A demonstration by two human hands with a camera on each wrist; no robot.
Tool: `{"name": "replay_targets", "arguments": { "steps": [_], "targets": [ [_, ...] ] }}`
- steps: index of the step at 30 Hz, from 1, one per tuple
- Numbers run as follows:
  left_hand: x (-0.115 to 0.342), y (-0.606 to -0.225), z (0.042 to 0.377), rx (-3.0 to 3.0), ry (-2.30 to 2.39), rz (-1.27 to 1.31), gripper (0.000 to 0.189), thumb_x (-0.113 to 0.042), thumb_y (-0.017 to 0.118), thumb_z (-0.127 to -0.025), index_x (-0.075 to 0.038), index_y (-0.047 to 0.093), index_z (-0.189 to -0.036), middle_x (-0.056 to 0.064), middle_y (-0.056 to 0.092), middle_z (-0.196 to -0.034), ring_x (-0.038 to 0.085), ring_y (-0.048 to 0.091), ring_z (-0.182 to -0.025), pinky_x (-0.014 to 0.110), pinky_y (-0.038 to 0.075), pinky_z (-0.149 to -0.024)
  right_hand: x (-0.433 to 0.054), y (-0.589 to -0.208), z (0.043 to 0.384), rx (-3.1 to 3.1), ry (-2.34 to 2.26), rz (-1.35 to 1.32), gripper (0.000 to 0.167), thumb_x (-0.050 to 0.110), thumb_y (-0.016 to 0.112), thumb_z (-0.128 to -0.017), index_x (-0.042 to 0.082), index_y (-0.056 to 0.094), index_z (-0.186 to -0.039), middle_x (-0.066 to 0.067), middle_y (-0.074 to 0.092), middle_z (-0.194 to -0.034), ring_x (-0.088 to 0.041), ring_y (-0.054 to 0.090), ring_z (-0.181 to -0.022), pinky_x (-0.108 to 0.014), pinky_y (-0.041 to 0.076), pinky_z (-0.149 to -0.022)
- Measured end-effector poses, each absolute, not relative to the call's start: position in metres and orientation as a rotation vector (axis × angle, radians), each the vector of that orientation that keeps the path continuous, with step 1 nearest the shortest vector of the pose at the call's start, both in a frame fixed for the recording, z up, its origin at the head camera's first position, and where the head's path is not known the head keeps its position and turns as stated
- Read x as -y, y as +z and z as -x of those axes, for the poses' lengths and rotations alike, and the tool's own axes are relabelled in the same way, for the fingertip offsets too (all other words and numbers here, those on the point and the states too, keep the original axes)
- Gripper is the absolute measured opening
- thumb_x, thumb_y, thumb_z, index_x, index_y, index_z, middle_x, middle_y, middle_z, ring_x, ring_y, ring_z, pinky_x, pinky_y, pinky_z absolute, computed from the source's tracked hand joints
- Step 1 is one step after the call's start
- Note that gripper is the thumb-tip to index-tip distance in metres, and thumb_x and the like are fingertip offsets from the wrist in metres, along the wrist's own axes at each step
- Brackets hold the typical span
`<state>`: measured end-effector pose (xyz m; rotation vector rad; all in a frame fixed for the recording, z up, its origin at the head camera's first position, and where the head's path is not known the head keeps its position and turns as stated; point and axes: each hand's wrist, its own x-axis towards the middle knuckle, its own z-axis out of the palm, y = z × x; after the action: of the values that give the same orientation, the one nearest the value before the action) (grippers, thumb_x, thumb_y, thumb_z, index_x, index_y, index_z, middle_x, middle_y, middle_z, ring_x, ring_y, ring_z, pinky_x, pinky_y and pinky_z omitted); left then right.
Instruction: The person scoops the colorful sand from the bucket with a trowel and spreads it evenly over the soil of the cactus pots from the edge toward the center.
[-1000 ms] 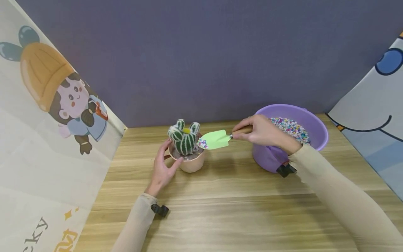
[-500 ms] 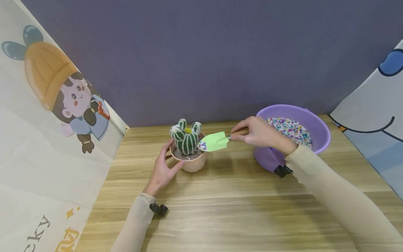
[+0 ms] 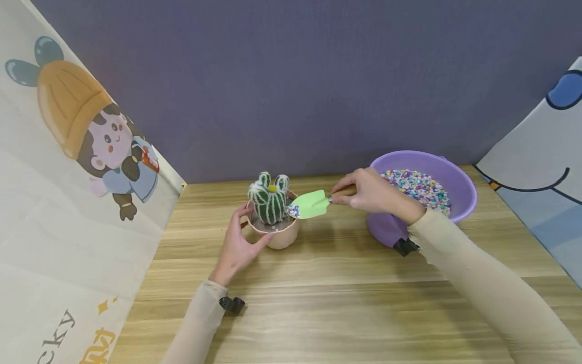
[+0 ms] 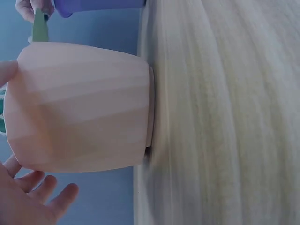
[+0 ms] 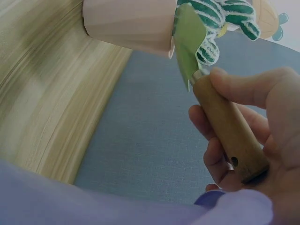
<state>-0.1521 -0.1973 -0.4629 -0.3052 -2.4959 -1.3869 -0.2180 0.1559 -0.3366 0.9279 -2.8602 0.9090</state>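
pot [image 3: 283, 238] is standing left of the bucket [image 3: 461, 194], a gap lying between them; wall [image 3: 291, 91] is rising along the far edge of the table [image 3: 345, 303]. right arm [image 3: 473, 268] is crossing the bucket's near rim. left hand [image 3: 238, 248] is gripping the pot, fingers and thumb spread. right hand [image 3: 374, 190] is clamping fingers on the trowel [image 3: 313, 203], its tip bearing beads [image 3: 294, 211] beside the cactus [image 3: 271, 208].
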Motion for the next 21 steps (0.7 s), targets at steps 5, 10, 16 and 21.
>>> {"name": "replay_targets", "arguments": {
  "steps": [5, 10, 16, 21],
  "targets": [
    [0.198, -0.46, 0.152, 2.514, -1.358, 0.336, 0.086, -0.035, 0.09, -0.083, -0.004, 0.044, -0.149, 0.009, 0.025, -0.177, 0.035, 0.031, -0.161, 0.059, 0.039, -0.125, -0.154, -0.336, 0.218, 2.873, 0.876, -0.915, 0.021, 0.027, 0.084, -0.093, 0.011, 0.086, -0.107, -0.004, 0.084, -0.102, -0.009, 0.075, -0.076, -0.032, 0.062, -0.068],
    [0.204, -0.459, 0.154, 2.507, -1.373, 0.427, 0.088, -0.028, 0.086, -0.086, -0.005, 0.043, -0.159, 0.012, 0.026, -0.177, 0.04, 0.033, -0.159, 0.063, 0.042, -0.12, -0.154, -0.335, 0.218, 2.879, 0.877, -0.907, 0.02, 0.026, 0.084, -0.093, 0.011, 0.085, -0.106, -0.004, 0.084, -0.101, -0.009, 0.076, -0.076, -0.032, 0.062, -0.068],
    [0.206, -0.461, 0.155, 2.507, -1.37, 0.4, 0.087, -0.028, 0.086, -0.085, -0.009, 0.046, -0.159, 0.009, 0.031, -0.175, 0.036, 0.036, -0.158, 0.06, 0.046, -0.118, -0.155, -0.335, 0.219, 2.877, 0.899, -0.908, 0.021, 0.025, 0.084, -0.093, 0.009, 0.085, -0.107, -0.008, 0.084, -0.103, -0.011, 0.076, -0.076, -0.033, 0.062, -0.066],
    [0.207, -0.46, 0.155, 2.517, -1.315, 0.377, 0.084, -0.033, 0.089, -0.082, -0.011, 0.051, -0.155, 0.008, 0.036, -0.173, 0.035, 0.04, -0.156, 0.059, 0.049, -0.115, -0.155, -0.336, 0.218, 2.877, 0.894, -0.92, 0.022, 0.026, 0.084, -0.093, 0.009, 0.085, -0.107, -0.007, 0.084, -0.103, -0.011, 0.076, -0.077, -0.033, 0.062, -0.067]
  ]
}}
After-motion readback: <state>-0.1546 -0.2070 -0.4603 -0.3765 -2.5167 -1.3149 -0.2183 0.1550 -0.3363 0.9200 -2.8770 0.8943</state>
